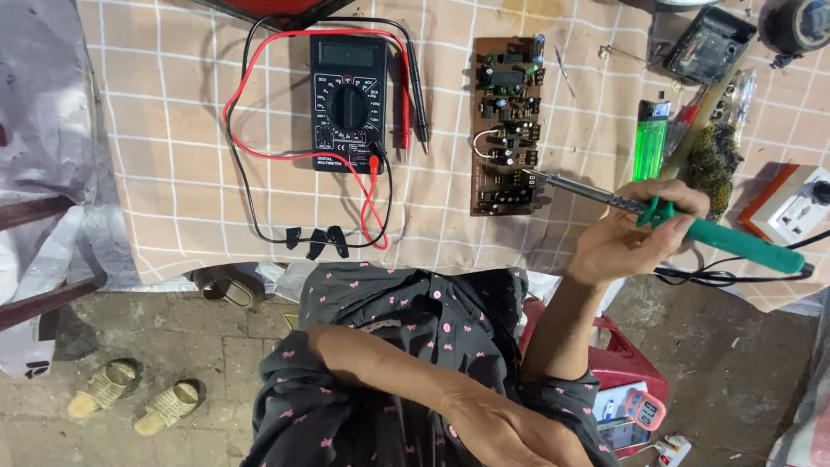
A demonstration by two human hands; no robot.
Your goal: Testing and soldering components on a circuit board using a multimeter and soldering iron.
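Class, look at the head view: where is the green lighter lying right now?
The lighter lies on the checked cloth at upper right, right of the circuit board and just above the right hand holding the soldering iron.

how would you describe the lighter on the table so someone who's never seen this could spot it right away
Start at the checked cloth-covered table and find the long brown circuit board near its middle. To the board's right, just above the right hand holding the green-handled soldering iron, lies the lighter. It is the only see-through bright green thing there, a small upright rectangle with a dark cap.

Glossy green plastic soldering iron [692,223] handle, metal tip, matt checked cloth [199,173], brown circuit board [507,125]
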